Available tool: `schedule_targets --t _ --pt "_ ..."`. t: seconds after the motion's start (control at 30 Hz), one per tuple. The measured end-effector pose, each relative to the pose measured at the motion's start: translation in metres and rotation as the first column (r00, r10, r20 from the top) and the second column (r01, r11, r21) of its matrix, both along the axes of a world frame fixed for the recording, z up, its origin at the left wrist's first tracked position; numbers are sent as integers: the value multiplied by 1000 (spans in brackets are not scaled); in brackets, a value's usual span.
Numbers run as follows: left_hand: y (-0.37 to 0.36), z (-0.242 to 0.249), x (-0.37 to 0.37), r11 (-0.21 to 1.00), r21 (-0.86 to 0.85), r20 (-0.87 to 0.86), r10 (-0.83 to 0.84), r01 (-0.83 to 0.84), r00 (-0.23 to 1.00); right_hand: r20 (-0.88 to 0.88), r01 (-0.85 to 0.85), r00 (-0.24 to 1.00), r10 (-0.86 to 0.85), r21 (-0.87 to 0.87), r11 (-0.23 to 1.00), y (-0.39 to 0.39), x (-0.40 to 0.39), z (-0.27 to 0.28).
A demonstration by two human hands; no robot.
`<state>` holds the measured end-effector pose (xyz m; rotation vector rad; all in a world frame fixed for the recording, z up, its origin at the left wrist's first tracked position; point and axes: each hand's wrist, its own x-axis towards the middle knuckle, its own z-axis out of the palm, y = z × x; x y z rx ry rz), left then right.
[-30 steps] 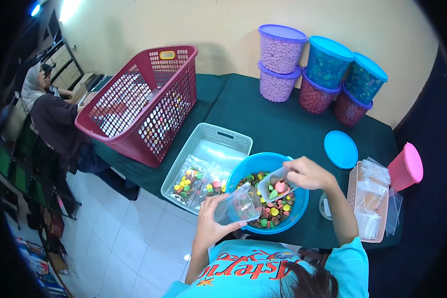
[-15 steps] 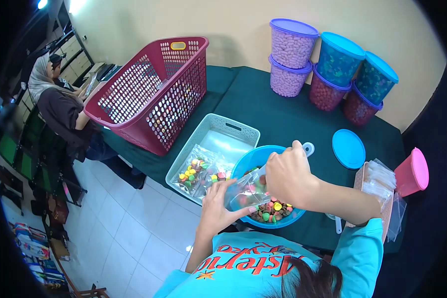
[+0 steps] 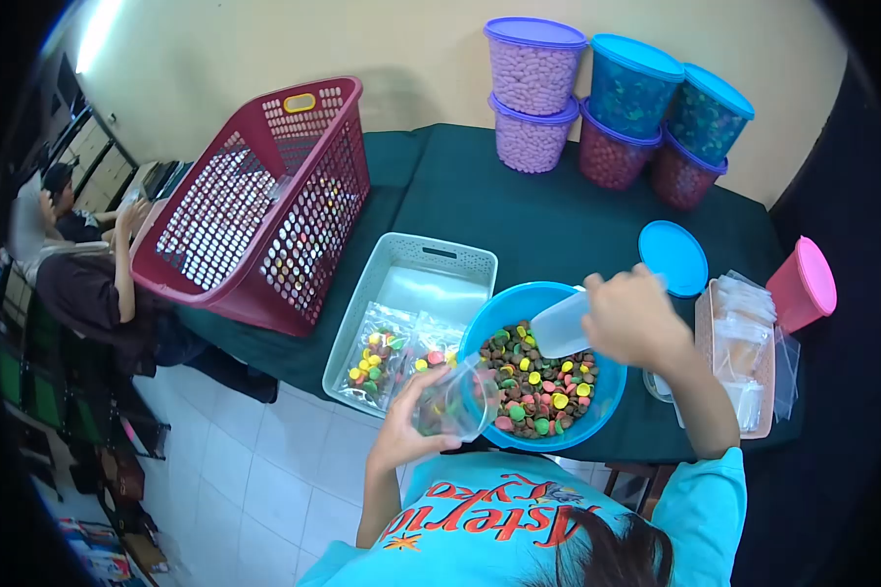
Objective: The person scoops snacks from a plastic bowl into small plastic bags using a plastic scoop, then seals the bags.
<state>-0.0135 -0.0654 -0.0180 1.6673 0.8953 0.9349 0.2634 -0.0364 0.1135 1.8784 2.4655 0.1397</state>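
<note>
Beneath and between the two hands, we find a round blue bowl (image 3: pixel 613 383) part-filled with small button-like pieces (image 3: pixel 543 401) in brown, yellow, pink and green. Our right hand (image 3: pixel 634 318) is closed firmly around the handle end of a translucent scoop (image 3: pixel 560 326), which slants left and down over the pieces; we cannot tell whether anything lies in it. Our left hand (image 3: pixel 406 421) is curved, thumb on the near side and fingers on the far side, around a clear bag (image 3: pixel 452 403) at the bowl's near-left edge. The bag's mouth is spread wide and turned toward the scoop, probably so that pieces can drop in without spilling, and holding it against the rim likely lets any stray fall back. Colours show at the bag, though we cannot tell if they are inside or seen through it. Just beyond the left hand, a pale green tray (image 3: pixel 431 292) holds filled bags (image 3: pixel 372 364), seemingly set close to make for a short reach. To the right of our right hand, a peach basket (image 3: pixel 766 396) carries flat plastic bags (image 3: pixel 739 323), handy for the same reason, we judge. Beyond that hand, a blue lid (image 3: pixel 672 256) lies flat, apparently laid aside to leave the bowl uncovered.
</note>
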Motion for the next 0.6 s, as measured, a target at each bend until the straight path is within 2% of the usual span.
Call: schedule_targets --t 0.03,0.1,0.13,0.17,0.23,0.27,0.33,0.4,0.5,0.6 --pt "2 -1 -3 996 -62 106 -58 65 993 125 23 992 -10 -104 994 5 -5 -18" --pt "6 -4 -4 984 -116 170 -111 132 979 183 -21 982 51 -161 987 12 -17 -49" --pt "9 -5 -4 978 -125 150 -145 165 978 162 -65 984 73 -54 996 15 -20 -73" --pt "11 -6 -4 971 -136 131 -179 197 975 160 -50 985 59 -60 997 18 -24 -88" --pt "18 -8 -6 958 -155 112 -228 243 967 118 -89 990 75 113 990 24 -34 -109" --pt "21 -9 -7 955 -128 71 -260 268 963 71 -112 992 103 141 984 25 -36 -116" --pt "25 -12 -9 945 -116 32 -303 304 953 28 -143 990 141 121 982 26 -34 -118" --pt "28 -14 -9 921 -190 153 -315 341 937 -63 -198 977 204 87 976 26 -28 -114" --pt "29 -10 -8 922 -211 165 -293 324 942 -277 -231 934 227 19 973 21 -22 -111" --pt "29 -15 -10 924 -218 120 -295 316 948 -331 -288 911 247 -82 954 14 -24 -103"
